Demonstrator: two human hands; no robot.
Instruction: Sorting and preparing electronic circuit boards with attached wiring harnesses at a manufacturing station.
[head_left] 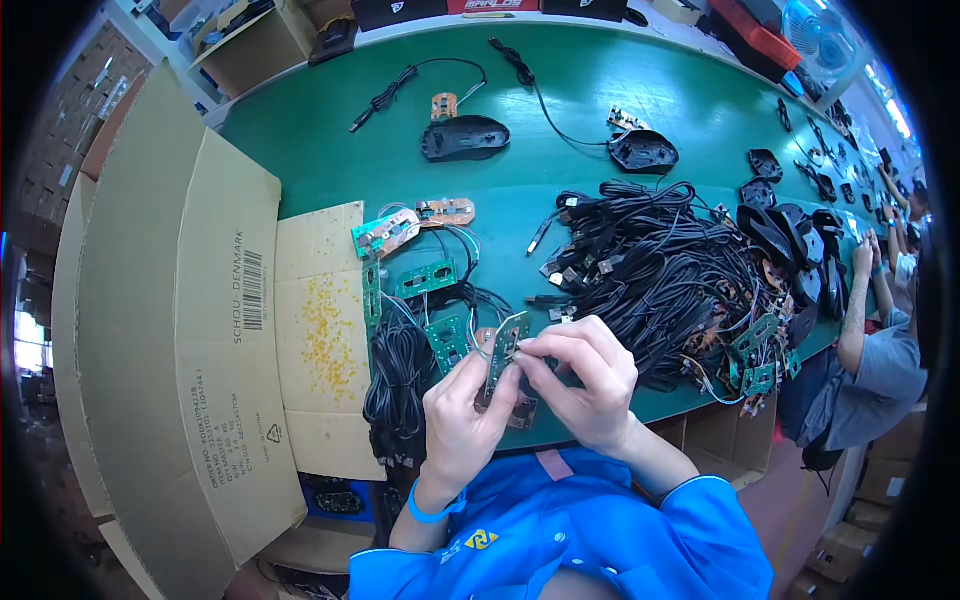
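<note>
My left hand (465,405) pinches a small green circuit board (507,345) by its lower part and holds it tilted on edge above the table. The thumb and forefinger of my right hand (585,385) close together at the board's face. Whatever lies between those fingertips is too small to make out. Wires run behind the held board. Just beyond my left hand lie more green boards (428,279) and brown boards (445,212), with bundled black cables (398,375) beside them.
A large heap of black cables (650,270) with plugs lies to the right, with mouse shells (795,240) beyond it. Two opened mice (465,138) lie farther back on the green table (360,160). A cardboard box (230,300) with yellow bits on its flap stands left. Other people work at far right.
</note>
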